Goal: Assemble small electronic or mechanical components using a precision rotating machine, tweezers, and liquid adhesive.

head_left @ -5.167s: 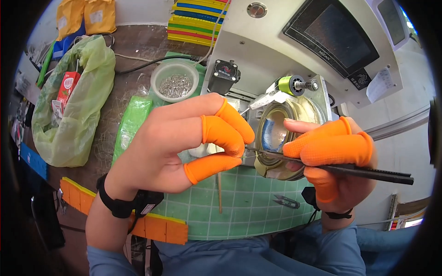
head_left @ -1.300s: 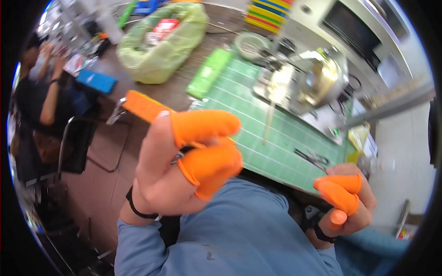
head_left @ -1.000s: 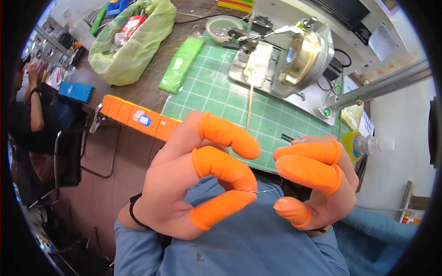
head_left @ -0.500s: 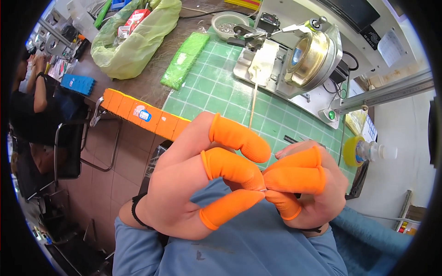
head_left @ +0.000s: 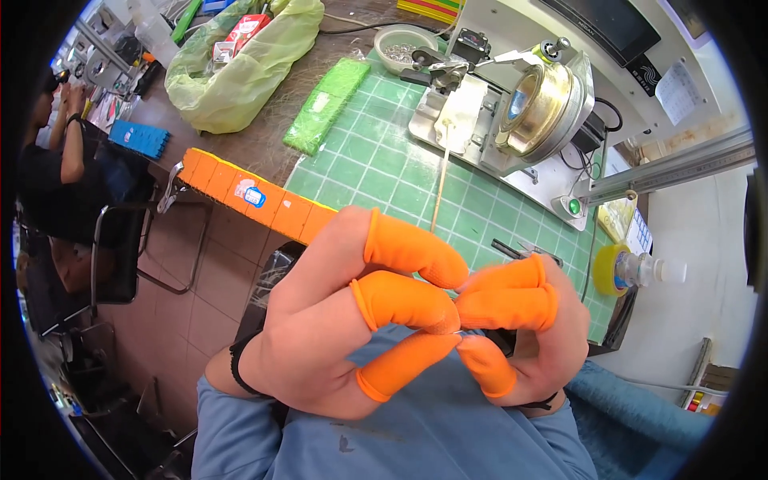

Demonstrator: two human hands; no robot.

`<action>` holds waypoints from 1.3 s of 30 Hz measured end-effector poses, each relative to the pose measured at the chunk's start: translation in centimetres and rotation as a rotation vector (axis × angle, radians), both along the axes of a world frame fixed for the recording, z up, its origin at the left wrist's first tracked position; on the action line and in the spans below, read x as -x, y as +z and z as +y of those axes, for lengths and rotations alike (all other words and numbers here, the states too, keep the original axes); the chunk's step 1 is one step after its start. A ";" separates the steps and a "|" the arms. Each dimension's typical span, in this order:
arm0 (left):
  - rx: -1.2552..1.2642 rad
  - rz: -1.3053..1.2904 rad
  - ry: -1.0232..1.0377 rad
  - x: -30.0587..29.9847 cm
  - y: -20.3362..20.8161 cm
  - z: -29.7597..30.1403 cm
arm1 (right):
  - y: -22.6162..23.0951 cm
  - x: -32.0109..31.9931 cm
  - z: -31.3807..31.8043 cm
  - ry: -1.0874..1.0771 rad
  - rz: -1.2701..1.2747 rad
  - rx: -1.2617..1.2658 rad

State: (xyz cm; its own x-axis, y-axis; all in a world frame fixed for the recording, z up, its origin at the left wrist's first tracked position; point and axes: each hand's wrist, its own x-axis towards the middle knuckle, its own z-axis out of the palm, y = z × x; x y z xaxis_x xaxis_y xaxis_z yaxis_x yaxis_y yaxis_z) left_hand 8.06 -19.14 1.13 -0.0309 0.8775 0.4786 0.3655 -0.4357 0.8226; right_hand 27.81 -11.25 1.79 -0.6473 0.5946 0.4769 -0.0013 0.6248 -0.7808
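Both my hands meet low in the middle, over my blue shirt, with orange rubber finger cots on the thumbs and working fingers. My left hand (head_left: 320, 328) pinches a tiny silvery piece (head_left: 458, 331) between thumb and fingertip; most of it is covered. My right hand (head_left: 552, 336) is curled in from the other side, its fingertips against those of the left. Its thumb tip lies close to the tiny piece, with a narrow gap below the fingers. Whatever the right fingertips hold is hidden.
Ahead lies a green gridded mat (head_left: 376, 172) with a wooden stick (head_left: 441, 188) and tweezers (head_left: 520, 252). A machine with a brass-coloured wheel (head_left: 538, 108), a bowl of small metal bits (head_left: 398, 50), a green block (head_left: 326, 106) and a plastic bag (head_left: 232, 88) stand behind. Another person (head_left: 60, 152) sits far left.
My right thumb has dropped slightly away from its fingers. The left index and middle fingers have lowered a little, and the view has shifted slightly.
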 end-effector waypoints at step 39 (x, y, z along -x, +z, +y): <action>-0.057 -0.196 -0.011 3.5 0.4 -3.8 | 1.9 3.0 -1.7 0.442 0.098 0.937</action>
